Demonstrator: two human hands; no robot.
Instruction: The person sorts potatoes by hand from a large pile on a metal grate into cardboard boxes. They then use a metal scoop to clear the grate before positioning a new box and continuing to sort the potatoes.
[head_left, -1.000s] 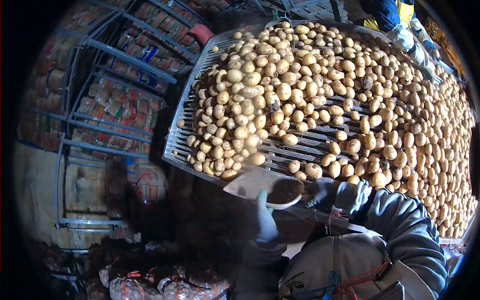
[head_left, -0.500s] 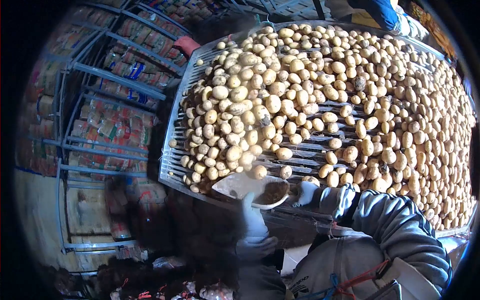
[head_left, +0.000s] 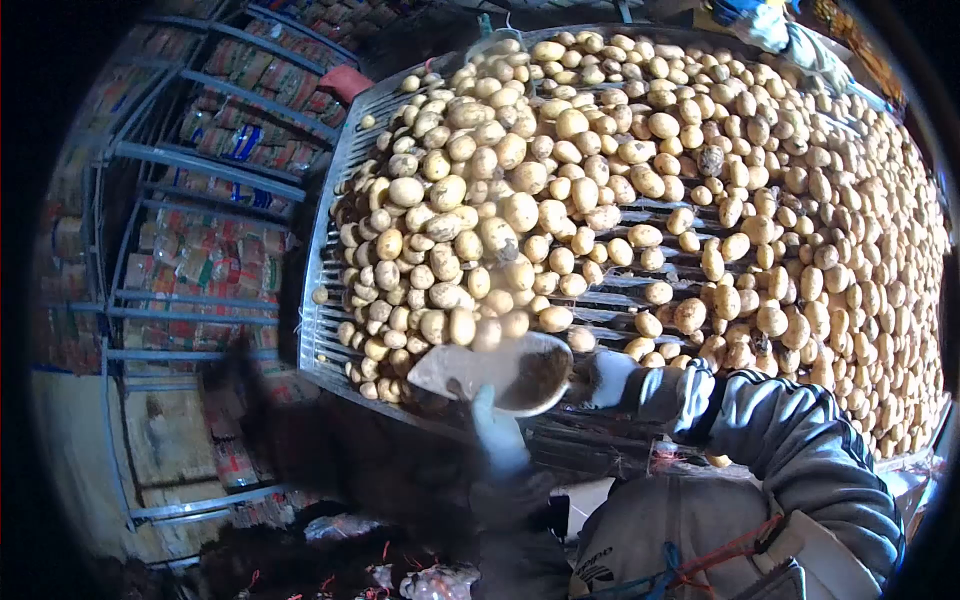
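Note:
A pale, shallow oval scoop point(head_left: 450, 368) is at the near edge of a slatted metal grate point(head_left: 318, 300), pushed up against heaped potatoes point(head_left: 500, 235). Its inside is partly in shadow, and I make out no potatoes in it. My right hand point(head_left: 608, 380), in a whitish glove, is closed at the scoop's right end; the fingers are partly hidden. My left hand point(head_left: 497, 437), also gloved and slightly blurred, grips the near rim with the thumb up over the edge.
Potatoes spread thickly across the right side of the grate. Metal racks point(head_left: 210, 165) with filled net bags stand at left. A red object point(head_left: 344, 82) is at the grate's far left corner. Another person's gloved hand point(head_left: 815, 55) shows at the far side. Filled bags point(head_left: 440, 582) lie below.
The scoop has moved a little left in view and its inside faces me more, with both hands still on it. The whole view has shifted slightly.

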